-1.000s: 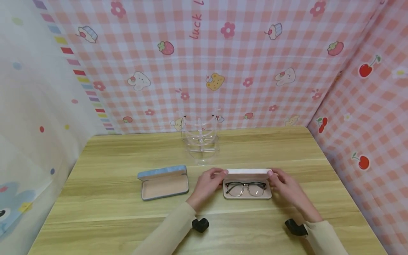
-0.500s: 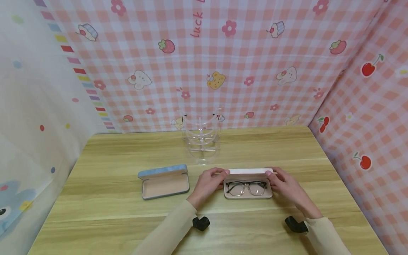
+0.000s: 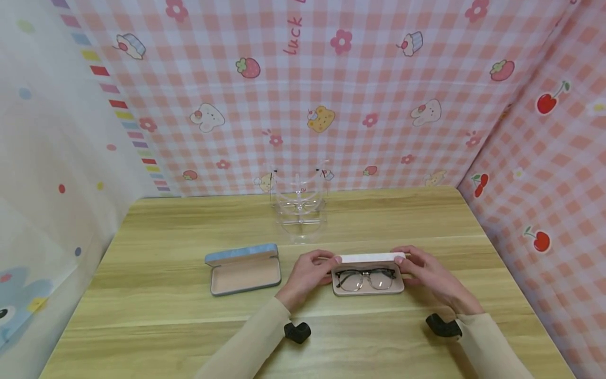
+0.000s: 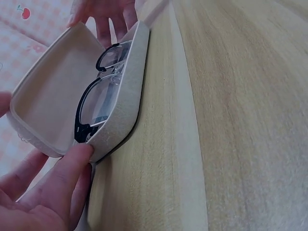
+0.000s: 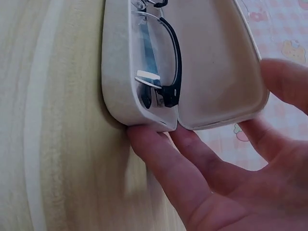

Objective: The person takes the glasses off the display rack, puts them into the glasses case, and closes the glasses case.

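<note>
A white glasses case (image 3: pixel 368 293) stands on the table with its lid (image 3: pixel 371 258) raised and leaning forward. Black-rimmed glasses (image 3: pixel 387 272) lie inside, their temples folded behind the lenses. My left hand (image 3: pixel 305 276) holds the case's left end, thumb on the lid's edge. In the left wrist view, fingertips (image 4: pixel 84 150) touch the base near the hinge. At the right end my right hand (image 3: pixel 431 276) grips likewise. Its thumb (image 5: pixel 284 79) lies on the lid edge, with fingers (image 5: pixel 159 149) against the base's end in the right wrist view.
Left of my left hand, a blue glasses case (image 3: pixel 246 276) lies with its lid up and nothing inside. Behind stands a clear tiered display stand (image 3: pixel 300 221), apparently holding thin-framed glasses. Patterned cloth (image 3: pixel 374 68) encloses the back and sides of the wooden table (image 3: pixel 189 337).
The white case's lid has tipped slightly forward and down. My right hand has shifted a little, its fingers reaching further behind the lid. Glasses and blue case stay put.
</note>
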`<action>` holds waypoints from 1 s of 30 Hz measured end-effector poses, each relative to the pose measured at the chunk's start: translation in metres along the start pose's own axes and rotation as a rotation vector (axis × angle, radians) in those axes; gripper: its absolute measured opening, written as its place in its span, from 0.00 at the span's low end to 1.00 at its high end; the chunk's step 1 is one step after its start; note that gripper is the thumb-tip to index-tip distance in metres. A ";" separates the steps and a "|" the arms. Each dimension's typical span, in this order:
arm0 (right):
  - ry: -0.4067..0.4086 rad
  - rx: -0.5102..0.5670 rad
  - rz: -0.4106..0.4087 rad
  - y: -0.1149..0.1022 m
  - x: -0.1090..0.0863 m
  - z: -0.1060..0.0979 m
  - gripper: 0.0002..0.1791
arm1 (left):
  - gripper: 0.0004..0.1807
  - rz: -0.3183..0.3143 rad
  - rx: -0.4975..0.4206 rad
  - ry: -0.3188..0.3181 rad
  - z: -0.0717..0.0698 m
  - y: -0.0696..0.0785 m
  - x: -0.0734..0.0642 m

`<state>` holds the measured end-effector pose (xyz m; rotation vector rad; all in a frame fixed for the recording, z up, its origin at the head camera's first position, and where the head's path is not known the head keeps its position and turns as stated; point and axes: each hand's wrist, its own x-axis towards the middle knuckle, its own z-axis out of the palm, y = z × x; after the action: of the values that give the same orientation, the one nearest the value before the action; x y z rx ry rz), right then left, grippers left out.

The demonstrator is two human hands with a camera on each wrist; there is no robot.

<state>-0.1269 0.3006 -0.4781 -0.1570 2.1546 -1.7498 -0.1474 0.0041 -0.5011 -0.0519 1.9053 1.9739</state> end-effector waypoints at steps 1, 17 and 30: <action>-0.005 -0.001 0.002 0.000 0.000 -0.001 0.26 | 0.24 -0.003 -0.013 -0.004 0.000 0.000 0.000; -0.048 -0.032 -0.024 0.006 -0.001 -0.008 0.23 | 0.24 -0.008 -0.040 -0.074 -0.003 0.000 -0.003; -0.062 -0.124 -0.057 0.008 -0.006 -0.012 0.21 | 0.23 0.035 0.071 -0.073 -0.004 -0.001 -0.005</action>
<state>-0.1247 0.3153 -0.4827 -0.3039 2.2342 -1.6190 -0.1431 -0.0014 -0.5012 0.0723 1.9395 1.9016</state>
